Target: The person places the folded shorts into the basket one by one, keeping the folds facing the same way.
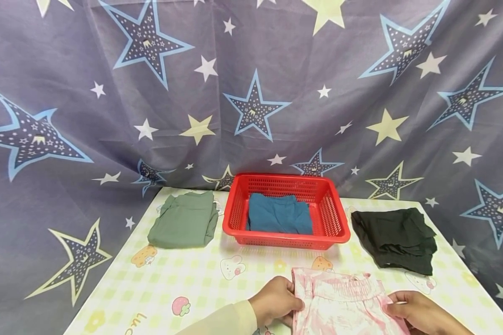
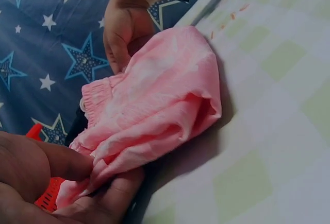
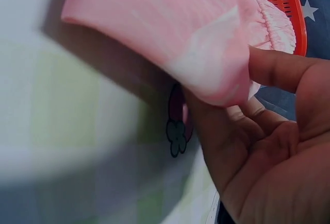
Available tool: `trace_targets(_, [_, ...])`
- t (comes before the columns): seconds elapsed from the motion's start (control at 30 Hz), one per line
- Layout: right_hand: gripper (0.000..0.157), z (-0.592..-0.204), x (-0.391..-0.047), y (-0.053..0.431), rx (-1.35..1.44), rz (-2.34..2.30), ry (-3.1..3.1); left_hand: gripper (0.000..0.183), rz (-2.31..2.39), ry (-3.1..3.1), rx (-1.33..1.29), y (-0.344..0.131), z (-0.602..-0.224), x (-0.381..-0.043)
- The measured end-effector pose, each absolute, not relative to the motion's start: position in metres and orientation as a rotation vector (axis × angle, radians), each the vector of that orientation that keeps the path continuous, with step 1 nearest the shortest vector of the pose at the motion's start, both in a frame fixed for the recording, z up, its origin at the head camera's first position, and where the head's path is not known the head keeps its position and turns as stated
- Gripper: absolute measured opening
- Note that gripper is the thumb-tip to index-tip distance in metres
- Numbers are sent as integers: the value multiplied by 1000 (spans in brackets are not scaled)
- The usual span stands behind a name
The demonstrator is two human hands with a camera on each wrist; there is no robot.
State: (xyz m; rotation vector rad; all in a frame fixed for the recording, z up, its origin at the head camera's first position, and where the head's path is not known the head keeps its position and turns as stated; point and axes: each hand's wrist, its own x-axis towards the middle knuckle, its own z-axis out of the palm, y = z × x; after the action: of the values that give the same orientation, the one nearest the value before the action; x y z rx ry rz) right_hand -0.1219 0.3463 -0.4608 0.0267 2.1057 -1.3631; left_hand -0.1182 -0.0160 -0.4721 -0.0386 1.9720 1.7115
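A pink and white garment with a gathered elastic waistband is stretched between both hands at the front of the table. My left hand pinches its left edge, thumb on top. On the opposite edge, my right hand grips the cloth between thumb and fingers. Seen from the left wrist, the folded pink cloth hangs slightly above the tabletop. In the right wrist view a corner of the pink cloth lies between thumb and fingers. Its lower part runs out of the head view.
Behind the garment stands a red plastic basket holding a folded blue cloth. A folded green garment lies left of it, a folded black garment right. A star-patterned curtain hangs behind the checked table.
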Motion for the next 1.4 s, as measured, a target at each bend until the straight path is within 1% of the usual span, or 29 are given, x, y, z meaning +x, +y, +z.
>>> trace_targets(0.3, [15, -462, -120, 347, 14, -1361, 2133, 16, 1722, 2043, -68, -18, -475, -121])
trace_targets(0.37, [15, -463, -119, 346, -6, -1385, 2122, 20, 1754, 2008, -53, -21, -476, -123])
trace_targets(0.53, [13, -465, -119, 342, -11, -1437, 2106, 38, 1831, 1923, -37, -27, -479, -126])
trace_targets(0.83, [22, -466, -119, 332, 50, -1416, 2207, 41, 1858, 1934, -33, -33, -480, -127])
trace_targets(1.07, [27, -460, -119, 328, 63, -1383, 2266, 44, 1895, 1938, -10, -36, -474, -126])
trace_targets(1.27, [31, -454, -117, 329, 25, -1374, 2288, 45, 1890, 1965, 22, -38, -465, -124])
trace_targets(1.4, [31, -450, -116, 330, -14, -1431, 2258, 46, 1878, 1983, 41, -40, -460, -123])
